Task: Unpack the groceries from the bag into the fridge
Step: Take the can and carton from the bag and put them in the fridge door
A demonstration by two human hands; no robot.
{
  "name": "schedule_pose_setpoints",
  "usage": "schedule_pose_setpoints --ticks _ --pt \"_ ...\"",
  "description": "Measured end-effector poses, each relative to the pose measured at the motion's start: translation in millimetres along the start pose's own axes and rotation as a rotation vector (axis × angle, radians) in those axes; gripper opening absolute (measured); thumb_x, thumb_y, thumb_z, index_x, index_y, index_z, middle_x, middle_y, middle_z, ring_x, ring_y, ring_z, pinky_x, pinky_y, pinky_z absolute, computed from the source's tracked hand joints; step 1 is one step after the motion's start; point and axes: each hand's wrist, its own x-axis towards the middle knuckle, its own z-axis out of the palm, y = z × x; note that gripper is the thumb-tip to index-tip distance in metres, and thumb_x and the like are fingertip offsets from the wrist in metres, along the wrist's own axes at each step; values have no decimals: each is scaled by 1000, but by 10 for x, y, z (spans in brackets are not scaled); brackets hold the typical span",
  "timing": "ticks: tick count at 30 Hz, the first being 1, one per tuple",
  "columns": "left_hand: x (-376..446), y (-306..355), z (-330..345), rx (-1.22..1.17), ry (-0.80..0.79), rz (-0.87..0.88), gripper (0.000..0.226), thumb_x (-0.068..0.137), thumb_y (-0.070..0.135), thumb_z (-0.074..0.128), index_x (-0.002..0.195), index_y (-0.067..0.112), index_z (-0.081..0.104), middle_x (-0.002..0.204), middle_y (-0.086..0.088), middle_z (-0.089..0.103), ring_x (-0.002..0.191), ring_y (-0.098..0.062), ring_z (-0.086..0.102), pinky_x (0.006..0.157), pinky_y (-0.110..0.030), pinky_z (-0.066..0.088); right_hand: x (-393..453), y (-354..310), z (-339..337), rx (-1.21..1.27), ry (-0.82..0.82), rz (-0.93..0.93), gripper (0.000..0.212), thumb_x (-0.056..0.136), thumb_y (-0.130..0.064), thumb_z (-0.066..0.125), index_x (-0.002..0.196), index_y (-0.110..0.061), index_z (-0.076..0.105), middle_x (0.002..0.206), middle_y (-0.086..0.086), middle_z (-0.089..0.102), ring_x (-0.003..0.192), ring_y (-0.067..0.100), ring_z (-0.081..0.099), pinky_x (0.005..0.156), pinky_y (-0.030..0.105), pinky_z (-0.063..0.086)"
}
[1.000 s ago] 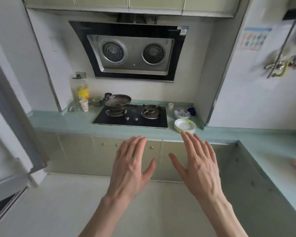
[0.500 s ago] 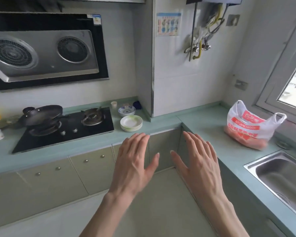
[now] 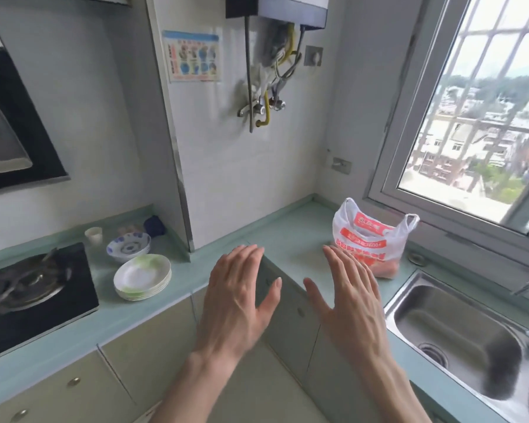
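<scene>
Holding both hands out flat, fingers straight, nothing in either: left hand (image 3: 237, 296), right hand (image 3: 350, 303). Grocery bag (image 3: 368, 241) sits on the desk (image 3: 290, 236) just beyond my right fingertips, not touched. Sink (image 3: 458, 334) lies right of that hand, near the bag. Risks: thin plastic, handles slack, so lifting by one handle could tip contents out toward the sink. Contents look reddish, possibly soft produce; too blurred to say. Squeezing could bruise them. Fridge not in view, so a carry follows.
</scene>
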Motion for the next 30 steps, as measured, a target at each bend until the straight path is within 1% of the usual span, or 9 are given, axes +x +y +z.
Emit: schedule_pose_setpoints --ticks 4,6,8,12,13,16,21,26,30 --pt "472 -190 367 -42 -13 63 59 104 53 43 145 12 52 145 -3 56 142 -21 47 117 -42 39 441 120 255 -37 28 37 62 96 -51 59 148 -19 47 150 -4 52 141 18 45 119 39 33" --pt "700 -254 568 -64 -24 87 59 104 52 45 145 11 51 146 -3 56 143 -21 46 117 -43 39 632 176 345 -55 57 45 62 96 -50 61 148 -18 48 150 -4 52 141 19 46 118 38 34" --pt "923 -274 778 -85 -50 104 58 103 51 46 146 11 51 147 -4 56 143 -21 45 118 -43 38 793 276 398 -83 58 59 62 97 -52 58 148 -19 47 151 -4 51 142 18 45 119 38 32" --pt "1294 -159 1150 -156 -95 145 58 103 53 43 145 14 52 148 -3 55 143 -21 45 118 -43 38 970 532 421 -133 64 117 61 99 -56 49 150 -21 45 152 -6 49 146 14 38 124 32 22" --pt "1388 -115 1252 -172 -107 165 58 103 53 42 144 14 52 147 -2 56 143 -21 45 118 -43 38 1018 612 437 -135 67 139 61 99 -56 49 150 -22 45 152 -7 49 146 14 39 124 32 22" --pt "1615 7 1581 -210 -139 206 58 103 55 40 144 16 52 147 -1 56 143 -20 45 118 -42 38 1125 897 540 -155 73 196 61 98 -55 50 150 -25 43 151 -7 49 144 15 41 123 36 25" --pt "1927 171 2183 -233 -218 231 59 104 58 38 145 18 50 150 0 53 144 -17 43 120 -40 36 1325 1451 781 -188 70 288 63 97 -57 49 150 -23 44 151 -5 50 144 15 42 123 36 26" --pt "2373 381 2799 -239 -270 252 60 103 58 37 145 18 51 149 1 54 143 -17 44 119 -39 38 1660 2062 1031 -191 32 360 64 97 -58 45 151 -23 42 151 -5 50 144 16 42 123 37 26" --pt "2727 544 3254 -241 -309 277 55 103 54 44 146 19 50 148 3 54 142 -14 43 121 -35 35 1974 2520 1194 -173 22 389 62 97 -57 46 150 -22 44 151 -5 50 142 17 45 122 35 24"
